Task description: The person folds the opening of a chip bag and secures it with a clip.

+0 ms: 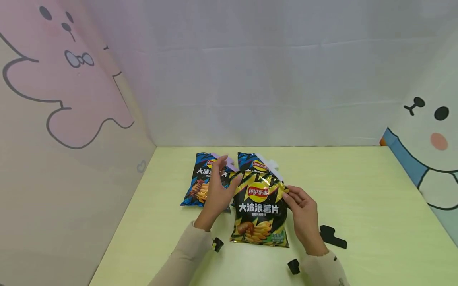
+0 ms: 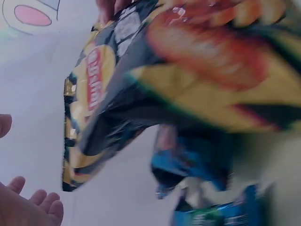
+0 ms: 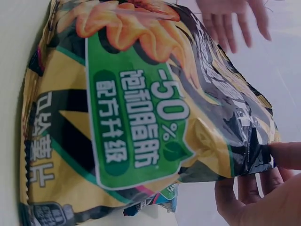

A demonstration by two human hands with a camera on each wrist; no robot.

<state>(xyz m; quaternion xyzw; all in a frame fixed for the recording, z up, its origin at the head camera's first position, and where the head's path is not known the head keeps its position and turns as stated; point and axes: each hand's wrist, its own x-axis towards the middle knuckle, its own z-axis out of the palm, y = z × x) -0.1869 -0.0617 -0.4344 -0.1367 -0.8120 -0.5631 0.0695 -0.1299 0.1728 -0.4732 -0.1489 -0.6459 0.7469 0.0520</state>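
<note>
A yellow-and-black Lay's potato chip bag (image 1: 261, 214) is held up with its front toward the head camera. My right hand (image 1: 304, 214) pinches its upper right edge between thumb and fingers, seen closely in the right wrist view. At the upper left corner is my left hand (image 1: 218, 190), fingers extended. The left wrist view shows that hand (image 2: 30, 207) apart from the bag. Behind lie two blue chip bags, the left one (image 1: 193, 186) with a purple clip (image 1: 229, 162) across its corner, the right one (image 1: 247, 159) with a white clip (image 1: 272, 165). The yellow bag partly covers the right one.
A flat black clip (image 1: 332, 237) lies on the pale yellow table (image 1: 375, 190), right of my right wrist. Small black pieces (image 1: 294, 266) show beside both cuffs. A white cloth wall (image 1: 268, 99) stands behind the table, with cartoon-printed panels on both sides.
</note>
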